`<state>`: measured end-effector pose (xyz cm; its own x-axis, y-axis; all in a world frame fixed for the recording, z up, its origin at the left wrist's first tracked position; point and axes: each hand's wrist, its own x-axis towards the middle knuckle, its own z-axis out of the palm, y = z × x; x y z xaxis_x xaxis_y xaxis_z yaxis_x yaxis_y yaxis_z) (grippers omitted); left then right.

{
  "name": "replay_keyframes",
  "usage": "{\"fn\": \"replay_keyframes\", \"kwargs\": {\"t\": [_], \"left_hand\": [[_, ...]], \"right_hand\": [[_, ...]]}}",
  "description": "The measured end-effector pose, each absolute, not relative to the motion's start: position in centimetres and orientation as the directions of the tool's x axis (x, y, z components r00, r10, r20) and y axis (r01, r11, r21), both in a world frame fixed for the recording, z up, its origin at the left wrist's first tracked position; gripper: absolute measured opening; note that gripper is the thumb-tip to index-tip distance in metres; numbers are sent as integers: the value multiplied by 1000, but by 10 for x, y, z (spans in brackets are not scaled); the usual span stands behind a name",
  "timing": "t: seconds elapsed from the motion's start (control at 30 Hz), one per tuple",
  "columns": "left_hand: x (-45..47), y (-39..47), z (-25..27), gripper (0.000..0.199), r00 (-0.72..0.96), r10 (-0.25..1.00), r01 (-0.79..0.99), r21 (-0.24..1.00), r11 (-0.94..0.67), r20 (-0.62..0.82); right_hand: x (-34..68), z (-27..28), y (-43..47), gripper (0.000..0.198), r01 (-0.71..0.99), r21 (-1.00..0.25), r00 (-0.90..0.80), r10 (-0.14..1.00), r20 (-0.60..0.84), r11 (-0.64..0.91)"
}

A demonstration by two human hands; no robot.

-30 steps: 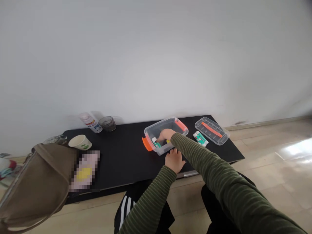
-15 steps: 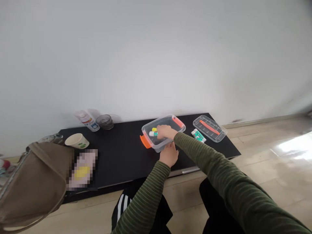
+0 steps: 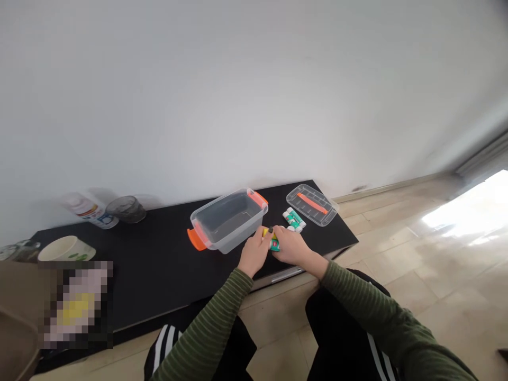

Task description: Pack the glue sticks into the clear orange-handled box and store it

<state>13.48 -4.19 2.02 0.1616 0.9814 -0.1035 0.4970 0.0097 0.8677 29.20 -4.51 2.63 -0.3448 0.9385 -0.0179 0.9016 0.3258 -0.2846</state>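
Both my hands meet at the front of the table, to the right of a clear plastic box (image 3: 222,244) with orange clips. My left hand (image 3: 253,253) and my right hand (image 3: 292,246) are closed together around a green glue stick (image 3: 274,245) and a yellow stick (image 3: 266,232) with a small dark end. Fingers hide most of both sticks. Just beyond my right hand, several green-and-white glue sticks (image 3: 294,217) lie side by side. Behind these is the clear box lid (image 3: 330,206) with its orange handle.
On the left are a paper cup (image 3: 65,248), a dark glass (image 3: 127,210), a spray can (image 3: 89,210), a brown bag (image 3: 18,317) and a blurred-out packet (image 3: 77,307). A white wall (image 3: 254,95) runs behind the black table (image 3: 159,264).
My right hand has come out of the box with the sticks and moved to the front edge. My left hand has left the box and joined it. The view has shifted right.
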Motion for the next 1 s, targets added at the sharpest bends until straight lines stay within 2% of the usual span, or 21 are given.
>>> {"fn": "replay_keyframes", "kwargs": {"t": [0.07, 0.13, 0.3, 0.37, 0.5, 0.6, 0.8, 1.0], "left_hand": [[145, -43, 19, 32, 156, 987, 669, 740, -72, -45], [151, -38, 20, 31, 133, 991, 752, 655, -78, -35], [151, -19, 23, 42, -3, 1000, 764, 646, 1, 2], [153, -16, 21, 43, -3, 1000, 816, 578, 12, -15], [172, -22, 4, 38, 184, 978, 948, 281, -149, -100], [188, -26, -16, 41, 302, 945, 946, 160, -281, -126], [194, -17, -34, 32, 267, 950, 963, 65, -260, -160], [191, -14, -32, 25, 268, 957, 958, 133, -253, -111]], "right_hand": [[294, 24, -49, 37, 907, -277, -341, 940, -35, 318], [295, 26, -50, 36, 921, -243, -321, 947, -21, 306], [318, 32, -37, 26, 963, -121, -228, 969, 98, 239], [338, 29, -24, 30, 978, -177, -99, 992, 82, 112], [378, 12, 5, 41, 923, -331, 176, 981, -82, -194], [390, -2, 22, 41, 898, -356, 219, 965, -146, -258], [378, -17, 36, 46, 924, -314, 176, 972, -156, -217], [368, -22, 39, 55, 929, -326, 143, 982, -125, -177]]}}
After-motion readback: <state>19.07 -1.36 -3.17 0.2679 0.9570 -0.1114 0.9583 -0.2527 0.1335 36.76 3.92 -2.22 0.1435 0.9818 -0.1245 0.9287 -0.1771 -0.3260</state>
